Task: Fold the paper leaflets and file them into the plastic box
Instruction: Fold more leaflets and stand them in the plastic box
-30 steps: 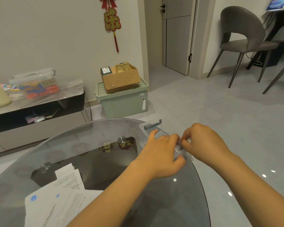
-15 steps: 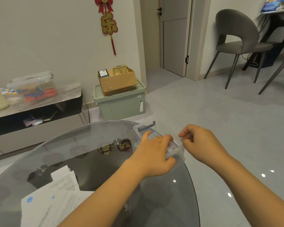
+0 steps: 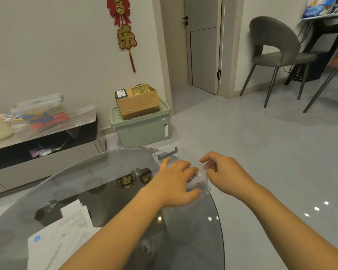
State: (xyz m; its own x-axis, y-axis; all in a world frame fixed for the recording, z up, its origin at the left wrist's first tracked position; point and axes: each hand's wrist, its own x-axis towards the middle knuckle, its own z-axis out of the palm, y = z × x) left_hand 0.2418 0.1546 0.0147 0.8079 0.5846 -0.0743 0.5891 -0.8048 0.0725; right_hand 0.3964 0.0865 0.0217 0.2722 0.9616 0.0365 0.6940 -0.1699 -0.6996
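While left hand (image 3: 176,182) stays curled over plastic box (image 3: 165,153), right hand (image 3: 222,172) still pinches its right rim; little changed.

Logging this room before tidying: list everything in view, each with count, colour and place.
clear plastic box: 1, transparent, table's far right edge
white paper leaflets: several, table's near left
round smoked-glass table: 1, grey, foreground
green storage bin: 1, by wall
cardboard box: 1, brown, on bin
lidded clear container: 1, on low cabinet
grey chair: 1, far right
red wall ornament: 1, wall
left hand: grips box
right hand: pinches box's rim
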